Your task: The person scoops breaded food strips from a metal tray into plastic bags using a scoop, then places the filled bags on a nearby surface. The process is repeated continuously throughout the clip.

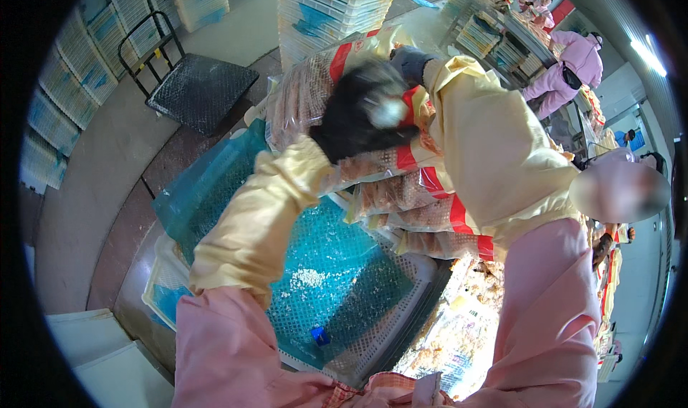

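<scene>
My left hand (357, 115), in a black glove, is motion-blurred over the top of a stack of clear plastic bags. A whitish blurred patch shows at its palm side; whether it is a held thing or part of the glove I cannot tell. My right hand (411, 64), in a grey-blue glove, is at the far end of the upper bag (301, 88), its fingers mostly hidden. That bag has a red band and brownish contents. Under it lie several similar bags (398, 193). Nearer me, blue-green mesh (322, 268) lines a white plastic crate (424, 271), with pale crumbs and a small blue piece (320, 336) on it.
A black platform trolley (201, 90) stands on the floor at left. Tall stacks of white trays (333, 15) rise behind the bags and along the left wall. To the right is a brightly lit, crumb-strewn surface (457, 327). Co-workers in pink (572, 64) stand at tables beyond.
</scene>
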A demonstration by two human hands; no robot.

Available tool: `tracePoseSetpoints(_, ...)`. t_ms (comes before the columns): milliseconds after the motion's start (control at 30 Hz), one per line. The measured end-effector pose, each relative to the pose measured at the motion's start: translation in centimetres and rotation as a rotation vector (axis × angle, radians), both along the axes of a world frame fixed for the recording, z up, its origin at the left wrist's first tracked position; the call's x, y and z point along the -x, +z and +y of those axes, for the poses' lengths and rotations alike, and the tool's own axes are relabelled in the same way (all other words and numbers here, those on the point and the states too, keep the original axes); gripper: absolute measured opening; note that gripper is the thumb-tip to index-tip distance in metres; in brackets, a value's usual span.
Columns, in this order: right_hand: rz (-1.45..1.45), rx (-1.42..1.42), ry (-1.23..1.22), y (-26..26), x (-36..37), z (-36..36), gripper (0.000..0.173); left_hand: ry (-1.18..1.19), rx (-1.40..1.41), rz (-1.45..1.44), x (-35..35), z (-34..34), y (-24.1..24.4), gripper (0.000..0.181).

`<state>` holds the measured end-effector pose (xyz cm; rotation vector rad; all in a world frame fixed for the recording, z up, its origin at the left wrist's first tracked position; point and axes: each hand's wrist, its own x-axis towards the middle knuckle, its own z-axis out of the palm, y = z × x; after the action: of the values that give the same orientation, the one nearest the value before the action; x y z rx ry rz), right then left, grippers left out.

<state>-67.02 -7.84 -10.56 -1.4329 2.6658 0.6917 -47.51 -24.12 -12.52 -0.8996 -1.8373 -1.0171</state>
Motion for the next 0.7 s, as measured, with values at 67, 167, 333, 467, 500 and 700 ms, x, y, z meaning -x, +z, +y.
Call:
tracePoseSetpoints(67, -0.110, 0.168, -0.149, 1.4, -1.8, 2.6, 0.025, 0.198, -0.045, 0.037, 1.9, -2.1, 0.3, 0.047)
tracePoseSetpoints(167, -0.049, 0.152, -0.249, 6.2, -8.3, 1.2, 0.032, 0.684, 0.075, -0.168, 5.8, -4.9, -3.2, 0.061)
tracePoseSetpoints(333, -0.445, 0.978, -0.123, 16.5, -28.8, 2.7, 0.027, 0.752, 0.246, -0.567, 5.6, -4.7, -8.8, 0.053)
tracePoseSetpoints(467, -0.494, 0.895, -0.235, 13.6, -47.3, 11.3, 0.024, 0.727, 0.189, -0.239, 5.5, -2.9, -6.9, 0.043)
tracePoseSetpoints(500, -0.482, 0.762, -0.298, 12.0, -51.0, 14.0, 0.024, 0.706, 0.133, -0.004, 4.9, -4.0, -7.0, 0.043)
tracePoseSetpoints(700, -0.511, 1.120, -1.250, 3.5, -73.1, 26.7, 0.019, 0.774, 0.478, -0.642, -0.2, -9.3, -13.2, 0.041)
